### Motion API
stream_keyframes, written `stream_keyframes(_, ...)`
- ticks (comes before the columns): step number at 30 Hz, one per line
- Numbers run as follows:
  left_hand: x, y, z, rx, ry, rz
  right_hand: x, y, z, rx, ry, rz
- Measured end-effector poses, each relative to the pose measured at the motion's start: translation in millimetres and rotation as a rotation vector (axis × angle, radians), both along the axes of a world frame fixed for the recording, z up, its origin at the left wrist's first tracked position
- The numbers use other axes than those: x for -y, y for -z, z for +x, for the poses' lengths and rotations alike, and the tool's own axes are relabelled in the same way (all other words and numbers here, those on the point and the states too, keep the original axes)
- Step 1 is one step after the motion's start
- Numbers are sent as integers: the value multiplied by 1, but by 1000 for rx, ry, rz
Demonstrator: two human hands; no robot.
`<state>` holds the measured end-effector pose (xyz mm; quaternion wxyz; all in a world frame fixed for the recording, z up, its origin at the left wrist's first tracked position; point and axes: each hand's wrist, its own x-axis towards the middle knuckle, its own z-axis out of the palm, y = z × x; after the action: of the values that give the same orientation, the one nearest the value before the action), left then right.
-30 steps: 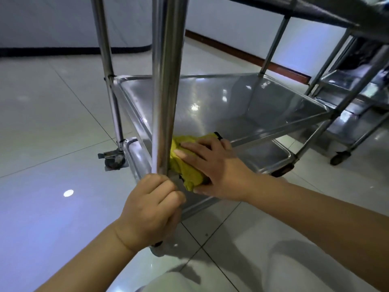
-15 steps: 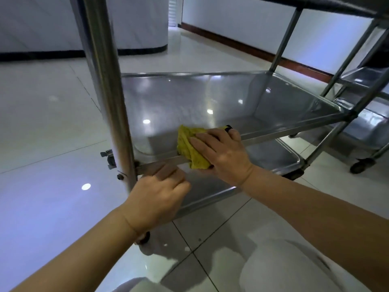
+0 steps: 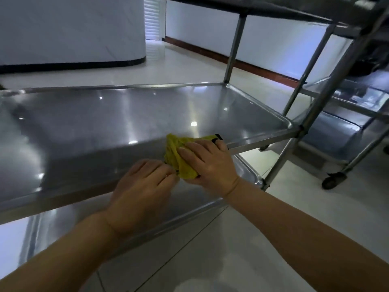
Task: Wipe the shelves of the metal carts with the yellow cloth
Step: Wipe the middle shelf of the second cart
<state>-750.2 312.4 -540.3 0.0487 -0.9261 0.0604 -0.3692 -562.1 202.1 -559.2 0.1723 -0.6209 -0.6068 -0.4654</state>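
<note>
Left hand's fingers (image 3: pixel 156 168) are curling down at the middle shelf's (image 3: pixel 105 123) front rim; their tips are hidden, so whether they're gripping is anyone's guess. Just right, the right hand (image 3: pixel 207 163) is pressing flat on the yellow cloth (image 3: pixel 179 157), which is looking crumpled, partly covered, sitting on that rim. A second cart (image 3: pixel 345 131) is standing farther right.
</note>
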Motion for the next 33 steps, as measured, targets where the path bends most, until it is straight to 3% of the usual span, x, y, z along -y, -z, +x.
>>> stream_keyframes(12,83,2,168,-211,-226,-15,124,4,188,-30,169,-61)
stream_keyframes(19,83,8,174,-249,-299,-77,159,9,245,-78,246,-52)
stream_keyframes(26,69,6,157,-264,-117,-26,180,5,252,-167,429,-71)
stream_keyframes(33,25,-33,110,-235,24,-117,154,-8,178,-368,612,-62)
